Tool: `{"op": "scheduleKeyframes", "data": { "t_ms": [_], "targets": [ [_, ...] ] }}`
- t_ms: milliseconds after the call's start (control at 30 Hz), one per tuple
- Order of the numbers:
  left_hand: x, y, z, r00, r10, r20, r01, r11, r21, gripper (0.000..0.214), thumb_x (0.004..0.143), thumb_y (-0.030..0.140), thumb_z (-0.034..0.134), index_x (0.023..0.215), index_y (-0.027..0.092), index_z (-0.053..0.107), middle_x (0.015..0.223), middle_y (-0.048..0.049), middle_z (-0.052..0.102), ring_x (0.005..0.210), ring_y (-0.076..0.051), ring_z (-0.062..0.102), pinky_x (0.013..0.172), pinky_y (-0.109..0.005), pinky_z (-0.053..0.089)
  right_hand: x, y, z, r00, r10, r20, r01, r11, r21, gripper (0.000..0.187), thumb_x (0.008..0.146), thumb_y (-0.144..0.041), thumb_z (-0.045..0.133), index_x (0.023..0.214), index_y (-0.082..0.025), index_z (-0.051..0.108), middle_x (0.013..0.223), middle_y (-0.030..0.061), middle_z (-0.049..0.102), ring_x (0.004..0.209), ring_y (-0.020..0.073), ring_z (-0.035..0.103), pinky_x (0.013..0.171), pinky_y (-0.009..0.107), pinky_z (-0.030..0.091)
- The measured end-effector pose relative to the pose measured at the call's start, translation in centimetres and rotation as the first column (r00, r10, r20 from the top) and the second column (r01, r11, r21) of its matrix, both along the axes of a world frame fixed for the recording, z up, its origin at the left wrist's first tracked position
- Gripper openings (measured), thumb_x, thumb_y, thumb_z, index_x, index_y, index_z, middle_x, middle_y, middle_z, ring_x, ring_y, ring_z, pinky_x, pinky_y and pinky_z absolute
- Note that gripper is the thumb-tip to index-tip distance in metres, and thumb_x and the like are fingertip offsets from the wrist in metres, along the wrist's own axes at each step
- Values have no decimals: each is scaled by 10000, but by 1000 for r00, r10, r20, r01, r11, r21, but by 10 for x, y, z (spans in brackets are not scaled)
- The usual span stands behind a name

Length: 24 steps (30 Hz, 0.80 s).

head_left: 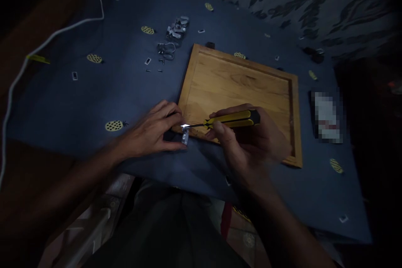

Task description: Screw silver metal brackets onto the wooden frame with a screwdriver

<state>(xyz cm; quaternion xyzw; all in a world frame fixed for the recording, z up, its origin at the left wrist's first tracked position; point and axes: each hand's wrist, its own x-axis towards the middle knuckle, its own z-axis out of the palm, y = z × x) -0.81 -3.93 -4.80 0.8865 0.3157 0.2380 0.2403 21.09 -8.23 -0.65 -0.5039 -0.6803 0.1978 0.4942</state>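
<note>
A shallow wooden tray-like panel with a raised frame lies on the cloth-covered table. At its near left corner is a small shiny metal fitting, its exact kind unclear. My left hand grips that corner, fingers on the frame and thumb against the fitting's lower end. In my right hand is a yellow-and-black screwdriver, held almost level. Its shaft points left, and the tip meets the bright top part of the fitting. Any screw at the tip is too small to make out.
Behind the panel's left side lie a clear packet of metal parts, a looped metal piece and two small screws. A white cable runs along the left. A blurred-out pack rests at the right.
</note>
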Motion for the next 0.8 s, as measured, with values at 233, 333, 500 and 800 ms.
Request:
{"op": "scheduleKeyframes", "data": {
  "t_ms": [233, 333, 500, 800],
  "targets": [
    [0, 1, -2, 999, -10, 41, 9, 1000, 18, 430, 918, 510, 776, 1139, 157, 669, 1122, -94, 634, 1056, -265, 561, 935, -386, 506, 1, 7, 7, 993, 110, -49, -114, 989, -90, 152, 917, -362, 786, 907, -245, 689, 863, 3, 750, 687, 164, 715, 599, 302, 589],
    [0, 1, -1, 999, -10, 40, 9, 1000, 24, 429, 926, 520, 763, 1122, 151, 666, 1111, -95, 631, 1042, -262, 558, 923, -382, 504, 5, 9, 16, 980, 170, -100, -187, 965, -184, 141, 913, -343, 792, 969, -238, 716, 926, 9, 769, 717, 159, 736, 619, 291, 603],
    [0, 1, 0, 1000, -6, 11, 7, 1000, -19, 420, 932, 519, 758, 1151, 174, 660, 1132, -92, 636, 1058, -265, 564, 950, -403, 501, 11, 13, 23, 954, 298, -12, -297, 943, -149, 89, 928, -264, 768, 1015, -252, 782, 1051, 36, 808, 867, 197, 770, 706, 318, 634],
    [1, 1, 0, 1000, -5, 14, 5, 1000, -20, 424, 933, 548, 744, 1115, 175, 658, 1114, -83, 624, 1045, -255, 554, 937, -377, 492, -1, 13, 15, 971, 190, 146, -201, 977, 70, 93, 916, -247, 784, 862, -249, 708, 805, 2, 752, 670, 168, 700, 598, 297, 569]
  ]
}}
